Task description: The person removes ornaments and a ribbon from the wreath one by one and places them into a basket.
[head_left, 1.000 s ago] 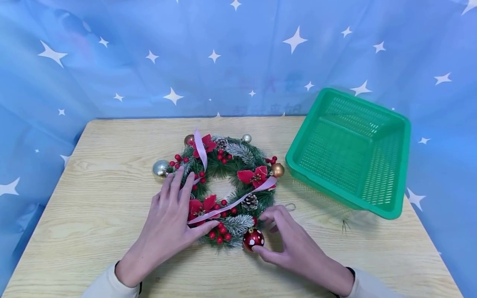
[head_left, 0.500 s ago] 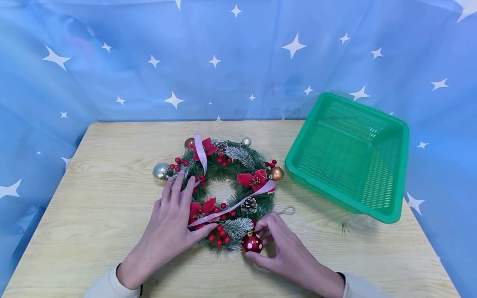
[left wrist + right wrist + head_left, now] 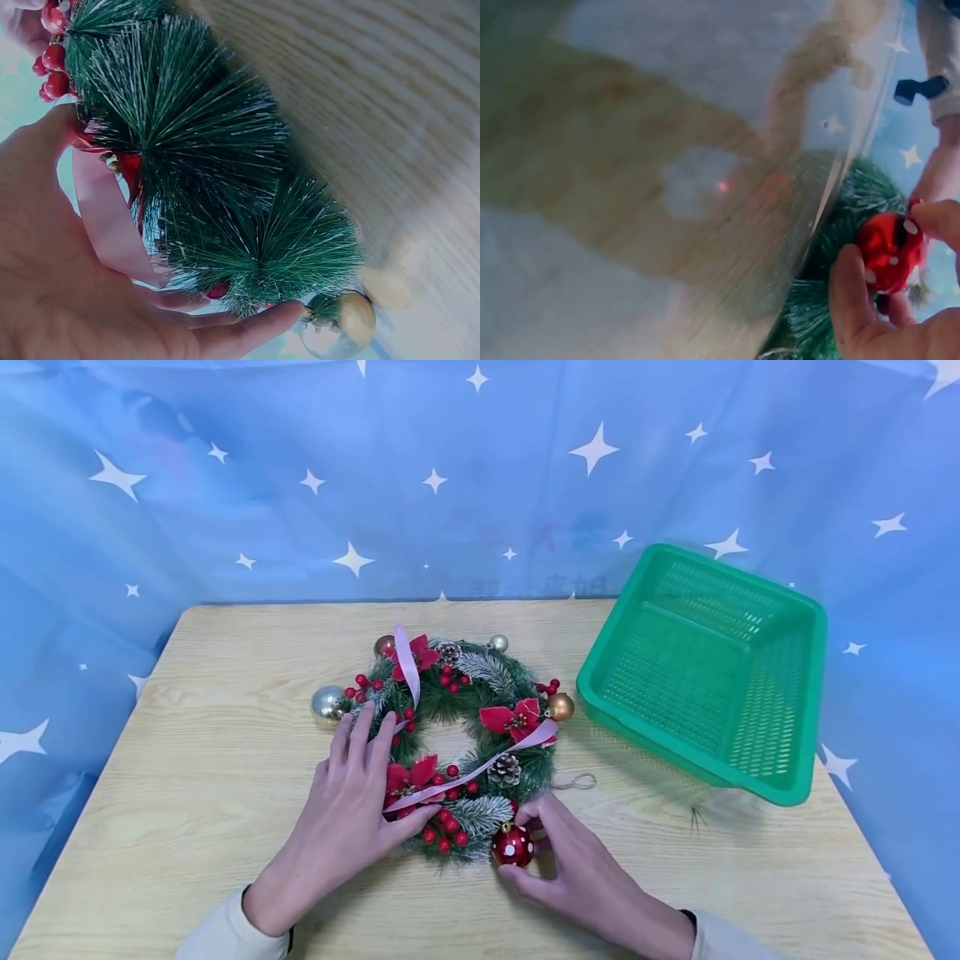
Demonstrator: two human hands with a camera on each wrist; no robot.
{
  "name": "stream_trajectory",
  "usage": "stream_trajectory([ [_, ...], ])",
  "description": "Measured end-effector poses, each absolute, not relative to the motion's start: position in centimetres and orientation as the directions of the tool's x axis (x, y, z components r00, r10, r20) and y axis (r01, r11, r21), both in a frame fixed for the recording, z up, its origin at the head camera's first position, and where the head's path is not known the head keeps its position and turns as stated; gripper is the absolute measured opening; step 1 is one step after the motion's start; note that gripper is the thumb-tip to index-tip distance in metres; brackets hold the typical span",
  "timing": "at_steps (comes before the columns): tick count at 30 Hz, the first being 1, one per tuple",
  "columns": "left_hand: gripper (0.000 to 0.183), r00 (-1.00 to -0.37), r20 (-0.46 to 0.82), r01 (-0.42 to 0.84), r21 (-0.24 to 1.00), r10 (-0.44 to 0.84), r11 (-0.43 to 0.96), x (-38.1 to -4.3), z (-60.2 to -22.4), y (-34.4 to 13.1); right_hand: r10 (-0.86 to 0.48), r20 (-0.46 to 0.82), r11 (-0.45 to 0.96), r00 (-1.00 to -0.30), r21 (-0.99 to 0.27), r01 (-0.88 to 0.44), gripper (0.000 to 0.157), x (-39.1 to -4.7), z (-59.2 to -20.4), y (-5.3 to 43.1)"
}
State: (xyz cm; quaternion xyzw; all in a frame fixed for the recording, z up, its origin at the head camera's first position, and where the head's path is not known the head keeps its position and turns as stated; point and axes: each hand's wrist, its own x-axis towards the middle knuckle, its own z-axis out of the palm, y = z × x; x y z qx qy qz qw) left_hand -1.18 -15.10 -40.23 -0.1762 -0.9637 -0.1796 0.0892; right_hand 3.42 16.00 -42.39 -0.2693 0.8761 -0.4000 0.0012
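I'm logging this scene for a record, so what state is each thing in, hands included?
Round green pine wreath: lying flat.
Pale pink ribbon: draped loosely across the wreath.
Shiny red, white-dotted ball: pinched, at the wreath's edge.
Left hand: fingers extended on the wreath.
Right hand: pinching the ball.
Green plastic mesh basket: open side up.

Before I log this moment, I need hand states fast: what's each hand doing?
Left hand: open, fingers spread, touching the wreath.
Right hand: closed, pinching the red white-dotted ball between thumb and fingers.
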Motion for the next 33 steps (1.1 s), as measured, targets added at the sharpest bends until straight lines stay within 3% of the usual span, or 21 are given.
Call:
stream_trajectory([
  [13, 0.125, -0.912, 0.265, 0.39, 0.333, 0.312, 0.859, -1.4, -40.7, -15.1, -0.491, 0.277, 0.377, -0.826, -0.787, -0.488, 0.046, 3.0, -42.2, 16.4],
  [33, 0.125, -0.917, 0.252, 0.383, 0.352, 0.308, 0.854, -1.5, -41.1, -15.3, -0.434, 0.345, 0.41, -0.832, -0.747, -0.524, 0.054, 2.6, -41.2, 17.2],
])
